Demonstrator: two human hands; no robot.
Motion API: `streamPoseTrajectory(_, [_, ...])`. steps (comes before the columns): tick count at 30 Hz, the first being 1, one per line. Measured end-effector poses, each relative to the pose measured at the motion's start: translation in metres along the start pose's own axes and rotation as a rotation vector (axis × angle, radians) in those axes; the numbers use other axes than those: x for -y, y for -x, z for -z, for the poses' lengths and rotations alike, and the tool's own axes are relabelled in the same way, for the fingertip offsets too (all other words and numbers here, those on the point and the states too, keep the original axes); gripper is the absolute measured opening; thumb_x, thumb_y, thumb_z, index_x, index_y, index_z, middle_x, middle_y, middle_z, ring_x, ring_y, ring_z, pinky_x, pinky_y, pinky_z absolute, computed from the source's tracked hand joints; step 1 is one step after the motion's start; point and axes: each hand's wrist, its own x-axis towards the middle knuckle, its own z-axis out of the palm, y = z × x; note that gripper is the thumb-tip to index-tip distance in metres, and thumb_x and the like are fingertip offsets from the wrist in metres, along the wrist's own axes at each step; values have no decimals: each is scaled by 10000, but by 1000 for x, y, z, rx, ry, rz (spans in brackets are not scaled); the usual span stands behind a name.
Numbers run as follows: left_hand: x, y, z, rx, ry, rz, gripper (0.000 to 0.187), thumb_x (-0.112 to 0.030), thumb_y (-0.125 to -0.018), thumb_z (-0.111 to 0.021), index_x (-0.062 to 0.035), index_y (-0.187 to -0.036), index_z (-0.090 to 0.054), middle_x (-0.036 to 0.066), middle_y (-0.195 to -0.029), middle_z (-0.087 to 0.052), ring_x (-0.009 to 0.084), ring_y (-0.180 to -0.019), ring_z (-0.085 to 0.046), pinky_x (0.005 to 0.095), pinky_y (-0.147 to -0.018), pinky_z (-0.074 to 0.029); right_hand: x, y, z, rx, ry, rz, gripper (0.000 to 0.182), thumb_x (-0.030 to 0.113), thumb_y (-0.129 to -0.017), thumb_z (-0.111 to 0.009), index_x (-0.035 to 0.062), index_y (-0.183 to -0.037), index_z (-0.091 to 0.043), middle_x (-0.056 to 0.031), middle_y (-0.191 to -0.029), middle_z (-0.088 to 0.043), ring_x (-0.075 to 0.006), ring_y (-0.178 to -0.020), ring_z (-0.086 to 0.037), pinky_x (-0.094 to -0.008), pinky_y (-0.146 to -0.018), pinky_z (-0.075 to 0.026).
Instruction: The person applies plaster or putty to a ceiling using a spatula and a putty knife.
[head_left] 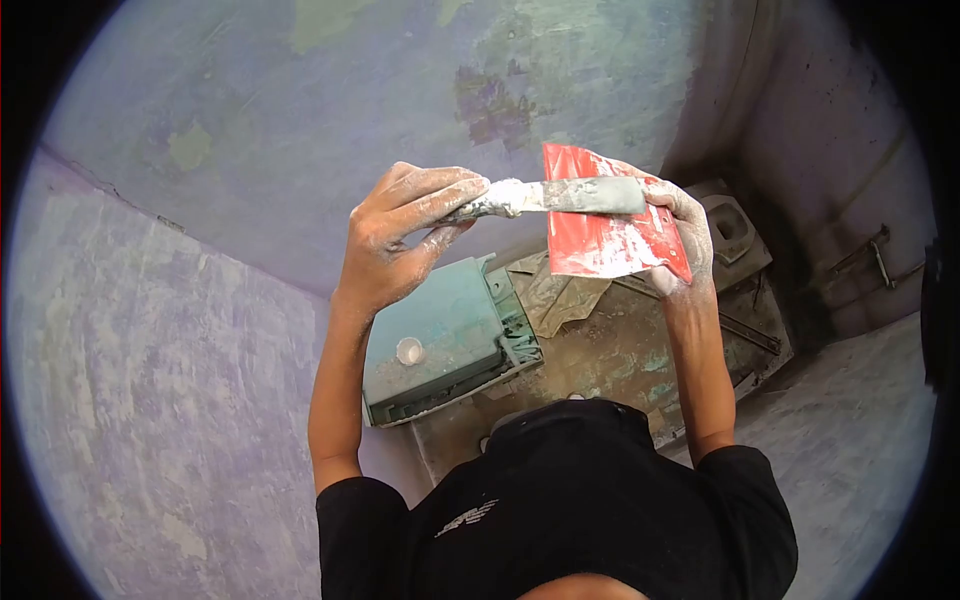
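Observation:
My left hand [392, 238], dusted with white, is closed around the handle of a putty knife [595, 195]. White paste coats the knife near the handle, and its flat grey blade points right. Behind the blade, my right hand [697, 235] grips a red flexible plate [605, 245] by its right edge, with the thumb low on the near side. White putty is smeared across the lower part of the red plate. The blade overlaps the plate's upper half in this view. Some right-hand fingers are hidden behind the plate.
Below my left forearm stands a teal plastic box [440, 305] with a small white cup [410, 350] on top. A crumpled sack [562, 300] lies beside it on the dirty floor. A squat toilet [735, 230] and a wall pipe [882, 262] are right; patchy walls [330, 110] surround me.

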Motion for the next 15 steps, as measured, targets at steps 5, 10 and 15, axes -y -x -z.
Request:
streamPoseTrajectory(5, [4,-6,-6,7,-6,47,407,54,-659,-752,-95,-1037,-725,43,-1053,-703,183,-871,-614,292,-719,-523,25,4,12,27,-165,-27,476,43,-842,-451,-169,-1267,-419,-288,-1209,-561,-310,-1067,-618,-398,-979,-484])
streamPoseTrajectory(10, [6,-4,-10,13,-26,13,417,63,-651,-747,-89,-1039,-724,50,-1051,-704,185,-869,-612,291,-721,-519,35,5,21,-53,-23,-5,459,25,-825,-477,-181,-1234,-449,-269,-1194,-579,-274,-1045,-635,-354,-954,-505])
streamPoseTrajectory(15, [14,9,-15,19,-32,53,413,57,-652,-751,-86,-1038,-724,53,-1056,-703,187,-869,-610,297,-722,-515,42,4,37,-91,44,-33,468,30,-813,-491,-179,-1230,-461,-259,-1189,-586,-266,-1023,-642,-344,-952,-505])
